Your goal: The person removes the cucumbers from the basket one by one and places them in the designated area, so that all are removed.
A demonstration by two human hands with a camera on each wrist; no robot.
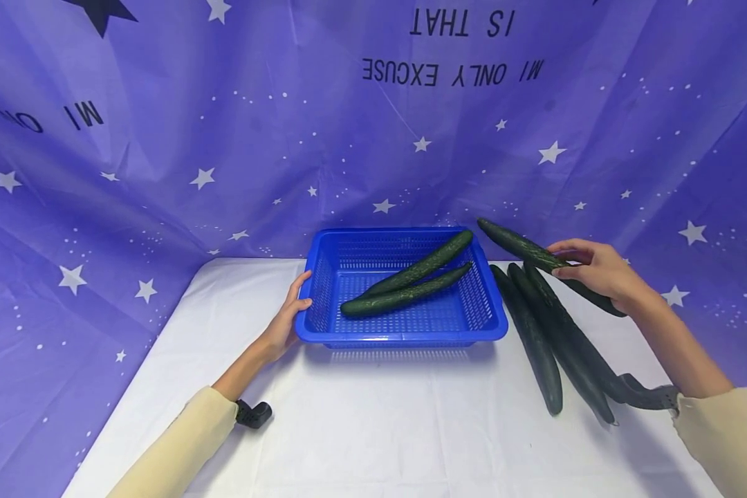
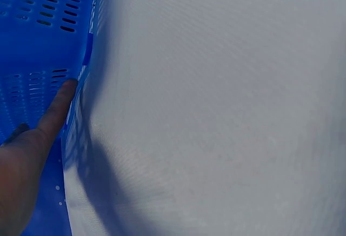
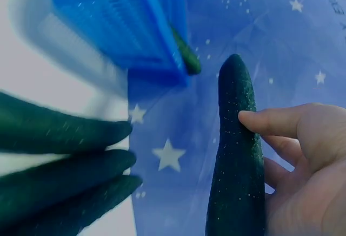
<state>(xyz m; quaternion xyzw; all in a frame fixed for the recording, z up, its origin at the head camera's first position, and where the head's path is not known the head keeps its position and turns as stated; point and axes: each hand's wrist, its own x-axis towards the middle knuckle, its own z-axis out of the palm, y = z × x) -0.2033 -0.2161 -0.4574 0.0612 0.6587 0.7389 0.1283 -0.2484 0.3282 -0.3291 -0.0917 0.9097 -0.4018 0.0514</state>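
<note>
My right hand (image 1: 597, 270) grips a dark green cucumber (image 3: 235, 155) between thumb and fingers, raised at the right of a blue plastic basket (image 1: 404, 337). The far end of this cucumber points toward the basket's back right corner. Inside the basket lie two more cucumbers, one longer (image 1: 420, 266) and one in front (image 1: 404, 297), their near ends together at the left. My left hand (image 1: 281, 328) holds the basket's left side, fingertips at the rim. A finger (image 2: 57, 109) lies along the basket wall in the left wrist view.
Several cucumbers (image 1: 535, 346) lie side by side on the white tablecloth (image 1: 373, 422), right of the basket and below my right hand. A purple backdrop cloth (image 1: 373, 159) with stars and lettering rises behind the table. Each wrist wears a black strap mount (image 1: 253, 413).
</note>
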